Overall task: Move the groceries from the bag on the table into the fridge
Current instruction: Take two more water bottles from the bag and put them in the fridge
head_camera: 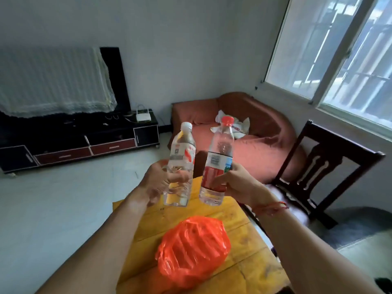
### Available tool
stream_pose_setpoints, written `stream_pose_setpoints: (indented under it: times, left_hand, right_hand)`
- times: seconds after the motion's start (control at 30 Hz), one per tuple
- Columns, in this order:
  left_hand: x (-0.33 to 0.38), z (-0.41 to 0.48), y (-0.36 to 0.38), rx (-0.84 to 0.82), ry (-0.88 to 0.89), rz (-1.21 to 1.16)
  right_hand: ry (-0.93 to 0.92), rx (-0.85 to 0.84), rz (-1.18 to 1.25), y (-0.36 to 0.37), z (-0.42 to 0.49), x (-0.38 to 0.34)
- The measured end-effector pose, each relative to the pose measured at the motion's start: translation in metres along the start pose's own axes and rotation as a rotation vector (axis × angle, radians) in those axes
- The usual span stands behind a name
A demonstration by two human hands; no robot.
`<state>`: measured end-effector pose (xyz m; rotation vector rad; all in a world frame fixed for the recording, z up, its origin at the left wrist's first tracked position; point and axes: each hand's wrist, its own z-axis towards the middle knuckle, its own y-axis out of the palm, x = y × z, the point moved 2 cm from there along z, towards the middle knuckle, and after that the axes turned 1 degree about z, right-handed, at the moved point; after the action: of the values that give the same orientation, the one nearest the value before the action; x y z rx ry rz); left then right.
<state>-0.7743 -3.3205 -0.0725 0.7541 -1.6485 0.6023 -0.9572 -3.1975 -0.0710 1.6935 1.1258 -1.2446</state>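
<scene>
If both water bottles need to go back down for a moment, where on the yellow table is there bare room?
Bare wood lies on the yellow table between the orange bag and its far edge, under the white-capped bottle in the left hand and the red-capped bottle in the right hand. A strip right of the bag is also free. The near middle is crowded by the bag.

We could read no words. The white-capped bottle carried blurred red lettering at its two o'clock; the red-capped bottle showed only a barcode.
</scene>
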Motion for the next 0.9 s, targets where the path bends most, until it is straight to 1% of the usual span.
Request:
stream_pose_setpoints:
  times: [0.2, 0.3, 0.4, 0.63, 0.73, 0.9]
  left_hand:
    - [0.064, -0.016, 0.002, -0.058, 0.232, 0.052]
    - [0.090, -0.026, 0.003, -0.076, 0.304, 0.048]
    - [0.108, -0.037, 0.001, -0.060, 0.347, 0.075]
    - [0.126, -0.055, -0.008, 0.065, 0.447, 0.063]
    - [0.132, -0.060, -0.012, 0.087, 0.472, 0.047]
    - [0.137, -0.067, -0.021, 0.108, 0.515, 0.133]
  right_hand:
    - [-0.205, 0.119, -0.113, 0.009, -0.025, -0.063]
    - [-0.313, 0.154, -0.125, 0.011, -0.038, -0.088]
    - [-0.384, 0.175, -0.162, 0.013, -0.048, -0.107]
    - [-0.462, 0.186, -0.251, 0.020, -0.060, -0.127]
    - [-0.475, 0.184, -0.260, 0.023, -0.059, -0.131]
    - [-0.498, 0.175, -0.270, 0.031, -0.057, -0.139]
